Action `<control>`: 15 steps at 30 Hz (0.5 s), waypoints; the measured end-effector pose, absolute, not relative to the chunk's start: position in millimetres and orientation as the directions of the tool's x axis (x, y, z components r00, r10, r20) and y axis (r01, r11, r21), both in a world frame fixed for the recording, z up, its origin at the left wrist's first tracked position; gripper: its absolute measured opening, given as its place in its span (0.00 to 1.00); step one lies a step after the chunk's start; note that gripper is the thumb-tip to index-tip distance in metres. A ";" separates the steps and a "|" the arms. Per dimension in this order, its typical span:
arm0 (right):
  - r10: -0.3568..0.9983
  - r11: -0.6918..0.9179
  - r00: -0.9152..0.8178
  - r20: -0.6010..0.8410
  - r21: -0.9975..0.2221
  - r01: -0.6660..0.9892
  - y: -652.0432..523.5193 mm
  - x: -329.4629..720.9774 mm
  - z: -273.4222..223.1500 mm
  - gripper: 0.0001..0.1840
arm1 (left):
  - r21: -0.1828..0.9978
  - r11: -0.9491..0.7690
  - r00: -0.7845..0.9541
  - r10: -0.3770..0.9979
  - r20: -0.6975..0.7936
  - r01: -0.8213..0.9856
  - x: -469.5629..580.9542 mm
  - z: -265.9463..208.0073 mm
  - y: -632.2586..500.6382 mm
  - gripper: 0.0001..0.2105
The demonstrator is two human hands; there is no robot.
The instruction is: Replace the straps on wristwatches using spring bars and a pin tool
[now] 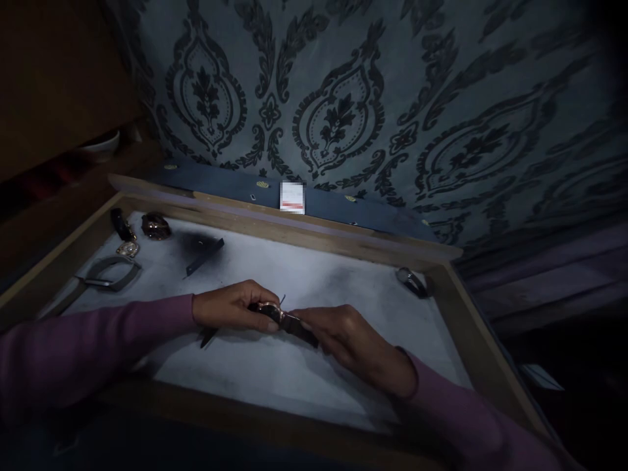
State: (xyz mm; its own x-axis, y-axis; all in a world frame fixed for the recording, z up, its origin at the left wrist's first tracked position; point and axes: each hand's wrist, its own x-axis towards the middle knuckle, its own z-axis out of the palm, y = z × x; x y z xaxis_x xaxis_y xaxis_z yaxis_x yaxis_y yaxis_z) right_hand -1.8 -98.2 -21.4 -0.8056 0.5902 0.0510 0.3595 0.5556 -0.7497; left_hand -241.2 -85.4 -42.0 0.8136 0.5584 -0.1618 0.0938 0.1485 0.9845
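A wristwatch (269,313) with a dark dial and a rose-gold-looking case is held over the white bottom of a wooden-sided tray. Thumb and fingers of my left hand (235,306) grip the watch case. My right hand (353,340) has its fingers closed over the dark strap (299,329) on the case's right side. Between the hands, a thin dark piece sticks up beside the case; its kind is not clear. Part of another dark strap-like piece (209,337) shows below my left hand. Both sleeves are purple.
Several more watches lie in the tray: a dark one (156,227), a gold-cased one (127,248), a grey-banded one (112,273) and one at right (412,282). A loose dark strip (205,257) rests behind my left hand. The wooden rim (294,226) surrounds them; a white card (292,197) stands behind.
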 end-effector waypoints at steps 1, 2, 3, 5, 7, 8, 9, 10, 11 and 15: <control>0.593 0.598 -0.802 0.066 -0.704 0.384 -98.1 -2.1 -21.2 0.23 | 0.984 0.146 0.812 0.560 -0.165 0.099 -241.2 -41.8 -85.5 0.08; 0.596 0.634 -0.799 0.076 -0.656 0.410 -98.0 -2.6 -20.8 0.24 | 0.984 0.144 0.809 0.562 -0.170 0.106 -241.2 -41.7 -85.7 0.09; 0.599 0.662 -0.797 0.081 -0.609 0.436 -97.9 -3.1 -20.2 0.25 | 0.983 0.144 0.806 0.565 -0.176 0.113 -241.2 -41.7 -86.2 0.10; 0.597 0.697 -0.797 0.091 -0.550 0.460 -98.0 -4.4 -18.5 0.28 | 0.980 0.149 0.798 0.571 -0.194 0.132 -241.0 -42.2 -87.9 0.12; 0.588 0.707 -0.804 0.096 -0.544 0.452 -98.7 -5.5 -17.3 0.29 | 0.977 0.164 0.785 0.582 -0.209 0.139 -240.2 -43.6 -90.0 0.14; 0.590 0.706 -0.802 0.099 -0.545 0.452 -99.3 -5.8 -17.7 0.29 | 0.976 0.168 0.777 0.592 -0.214 0.140 -239.5 -44.6 -90.9 0.16; 0.601 0.696 -0.793 0.094 -0.549 0.462 -99.8 -6.1 -19.0 0.29 | 0.976 0.168 0.772 0.599 -0.212 0.138 -238.8 -45.8 -91.4 0.17; 0.617 0.680 -0.782 0.085 -0.559 0.475 -100.0 -6.2 -21.3 0.29 | 0.976 0.172 0.758 0.616 -0.214 0.136 -237.9 -46.9 -91.7 0.19; 0.635 0.665 -0.769 0.077 -0.561 0.493 -99.9 -6.3 -24.6 0.28 | 0.976 0.170 0.752 0.623 -0.216 0.139 -236.9 -47.8 -91.7 0.20; 0.653 0.607 -0.753 0.078 -0.648 0.459 -96.7 -6.2 -41.1 0.29 | 0.978 0.155 0.730 0.651 -0.209 0.142 -232.9 -47.7 -91.9 0.24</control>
